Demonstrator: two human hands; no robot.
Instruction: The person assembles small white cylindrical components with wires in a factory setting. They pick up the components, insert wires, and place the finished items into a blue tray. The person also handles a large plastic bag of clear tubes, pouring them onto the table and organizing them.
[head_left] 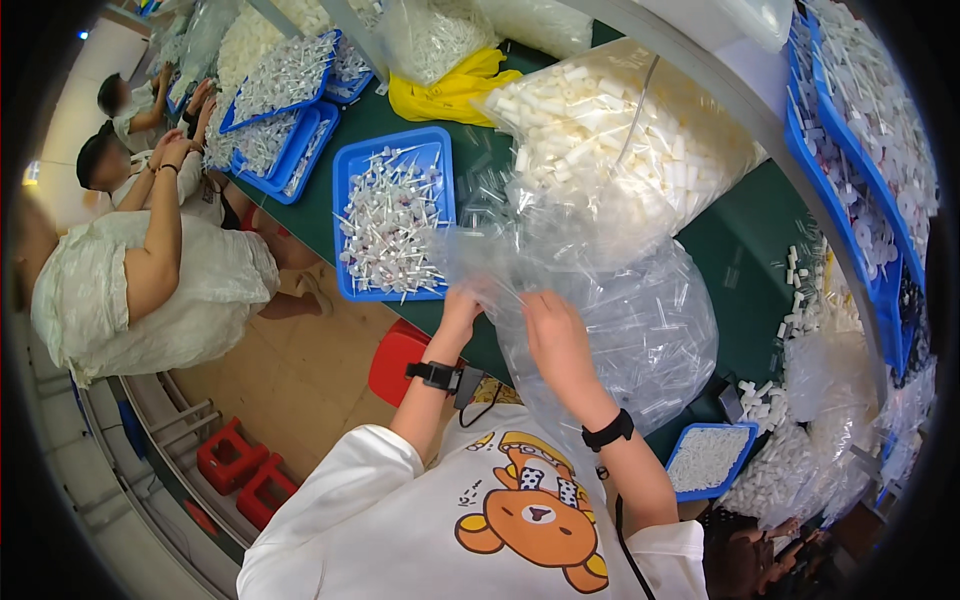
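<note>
A large clear plastic bag (640, 330) with thin transparent tubes inside lies on the green table in front of me. My left hand (462, 308) has its fingers closed at the bag's loose upper film. A little to the right, my right hand (553, 330) pinches the same film; its fingertips are partly hidden. Just beyond my left hand is a blue tray (447, 170) heaped with small white-and-clear parts with thin stems (393, 222). Several loose clear tubes (488, 188) lie between that tray and the bag.
A big bag of white cylinders (630, 140) stands behind, beside a yellow bag (440, 98). More blue trays (285, 150) are stacked at the far left. A small blue tray of white bits (708, 458) sits right. Co-workers (150, 250) and red stools (232, 455) are at left.
</note>
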